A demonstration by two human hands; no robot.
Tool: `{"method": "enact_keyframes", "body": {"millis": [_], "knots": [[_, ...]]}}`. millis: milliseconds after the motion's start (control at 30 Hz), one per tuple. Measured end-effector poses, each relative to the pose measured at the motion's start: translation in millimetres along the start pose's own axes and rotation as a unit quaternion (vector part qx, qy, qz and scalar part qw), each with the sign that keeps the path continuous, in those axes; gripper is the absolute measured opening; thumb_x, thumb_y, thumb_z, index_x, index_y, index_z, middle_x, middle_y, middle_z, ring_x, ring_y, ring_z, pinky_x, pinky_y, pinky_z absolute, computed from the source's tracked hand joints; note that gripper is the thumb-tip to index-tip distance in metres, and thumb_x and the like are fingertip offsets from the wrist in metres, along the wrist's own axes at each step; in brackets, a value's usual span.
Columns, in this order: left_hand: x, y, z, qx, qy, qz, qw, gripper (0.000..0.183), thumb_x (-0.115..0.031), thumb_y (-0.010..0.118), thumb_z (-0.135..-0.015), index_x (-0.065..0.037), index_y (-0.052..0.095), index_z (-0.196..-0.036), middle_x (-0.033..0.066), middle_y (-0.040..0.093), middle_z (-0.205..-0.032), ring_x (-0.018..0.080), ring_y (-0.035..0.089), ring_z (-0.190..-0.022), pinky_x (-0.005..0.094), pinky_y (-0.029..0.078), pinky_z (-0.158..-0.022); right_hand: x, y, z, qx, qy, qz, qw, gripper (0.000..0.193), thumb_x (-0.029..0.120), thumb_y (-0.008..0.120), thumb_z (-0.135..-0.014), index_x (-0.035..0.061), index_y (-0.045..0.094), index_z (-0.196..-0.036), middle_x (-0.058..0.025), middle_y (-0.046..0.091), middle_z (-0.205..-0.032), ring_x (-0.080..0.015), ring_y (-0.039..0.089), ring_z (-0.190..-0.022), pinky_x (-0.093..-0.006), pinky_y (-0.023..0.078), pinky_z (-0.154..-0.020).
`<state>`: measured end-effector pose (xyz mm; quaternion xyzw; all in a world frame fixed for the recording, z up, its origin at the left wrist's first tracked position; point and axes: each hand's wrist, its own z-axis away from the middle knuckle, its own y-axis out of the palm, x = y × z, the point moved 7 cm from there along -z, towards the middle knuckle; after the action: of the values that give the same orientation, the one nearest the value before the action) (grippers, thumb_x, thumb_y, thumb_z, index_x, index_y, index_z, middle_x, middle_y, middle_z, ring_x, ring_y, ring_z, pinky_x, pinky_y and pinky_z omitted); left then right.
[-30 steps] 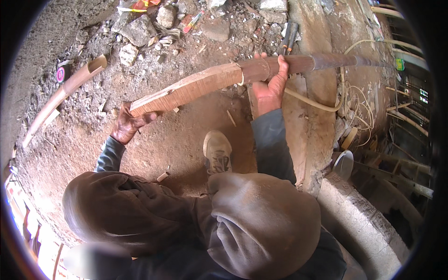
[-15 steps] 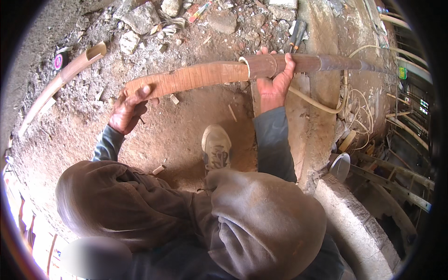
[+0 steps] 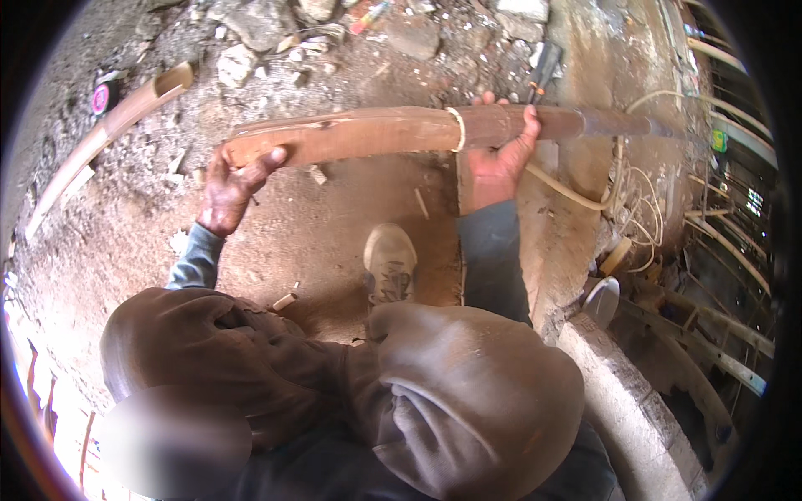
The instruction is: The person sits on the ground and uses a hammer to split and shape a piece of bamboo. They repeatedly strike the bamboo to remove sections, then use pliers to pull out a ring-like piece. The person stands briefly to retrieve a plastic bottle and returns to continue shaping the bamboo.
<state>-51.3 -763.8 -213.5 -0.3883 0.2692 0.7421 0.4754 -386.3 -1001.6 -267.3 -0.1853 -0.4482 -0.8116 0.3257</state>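
Note:
A reddish-brown wooden board stretches across in front of me. Its right end goes into the pale-rimmed mouth of a long brown pipe; how deep it reaches inside is hidden. The board's left end is gripped by my left hand, thumb on the near face. Just right of the pipe's mouth, my right hand holds the pipe from below, its thumb up the near side and fingertips showing beyond. The pipe runs off to the far right, greyer toward its end. Board and pipe are both held above the ground.
A split length of brown pipe lies at left beside a pink-and-black tape measure. Stones and rubble lie at the far side. Dark-handled tools rest behind the pipe. A cream hose curves at right above a concrete block.
The board has rolled between my hands, showing its smoother near face and a top edge. The pipe and my right hand have shifted slightly right; both hands keep their grip.

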Motion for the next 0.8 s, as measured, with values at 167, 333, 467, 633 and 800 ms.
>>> {"method": "enact_keyframes", "body": {"millis": [167, 333, 467, 633, 800], "knots": [[8.9, -18.3, 11.2, 0.087, -0.005, 0.022, 0.996, 0.056, -0.035, 0.077, -0.093, -0.001, 0.06, -0.134, 0.0147, 0.068, -0.128, 0.0249, 0.063, -0.121, 0.0362, 0.055, -0.098, 25.8, -23.5, 12.0, -0.015, 0.056, 0.083, 0.995, 0.066, 0.054, 0.077, -0.087, 0.0089, 0.058, -0.131, -0.0113, 0.062, -0.124, -0.0266, 0.057, -0.121, -0.0491, 0.047, -0.109], [-20.1, -147.2, 120.7, -0.092, 0.056, -0.234, 0.966, 0.095, -0.061, 0.082, -0.081, 0.014, 0.056, -0.132, 0.0313, 0.068, -0.119, 0.0382, 0.066, -0.117, 0.0449, 0.053, -0.104, 49.9, -33.3, 75.4, -0.056, 0.002, 0.448, 0.892, 0.056, 0.038, 0.062, -0.101, 0.0031, 0.051, -0.144, -0.0145, 0.061, -0.139, -0.0308, 0.056, -0.132, -0.0468, 0.046, -0.11], [6.8, -260.2, 275.1, -0.36, 0.075, -0.146, 0.919, 0.044, -0.016, 0.086, -0.086, -0.003, 0.063, -0.121, 0.0059, 0.068, -0.102, 0.012, 0.063, -0.091, 0.0284, 0.055, -0.077, -29.1, 125.0, 157.1, 0.227, -0.01, 0.646, 0.729, 0.028, 0.027, 0.063, -0.101, 0.0006, 0.066, -0.112, -0.0097, 0.064, -0.107, -0.0223, 0.063, -0.103, -0.0416, 0.049, -0.097], [38.1, -336.1, 439.6, -0.546, 0.184, -0.04, 0.817, 0.048, -0.012, 0.085, -0.087, -0.004, 0.065, -0.129, 0.0069, 0.073, -0.109, 0.0152, 0.069, -0.096, 0.0284, 0.057, -0.081, -192.8, 261.2, 284.8, 0.663, -0.026, 0.716, 0.214, 0.029, 0.022, 0.069, -0.094, -0.0025, 0.065, -0.109, -0.0138, 0.067, -0.104, -0.0286, 0.067, -0.097, -0.0393, 0.053, -0.086], [51.0, -367.0, 505.3, -0.626, -0.035, -0.24, 0.741, 0.042, -0.022, 0.086, -0.086, -0.003, 0.069, -0.118, 0.0072, 0.074, -0.096, 0.0164, 0.069, -0.089, 0.0323, 0.055, -0.079, -341.6, 253.6, 417.7, 0.828, -0.135, 0.543, -0.037, 0.033, 0.028, 0.069, -0.095, 0.0045, 0.065, -0.118, -0.0137, 0.063, -0.104, -0.0332, 0.065, -0.095, -0.0457, 0.054, -0.086]]}}
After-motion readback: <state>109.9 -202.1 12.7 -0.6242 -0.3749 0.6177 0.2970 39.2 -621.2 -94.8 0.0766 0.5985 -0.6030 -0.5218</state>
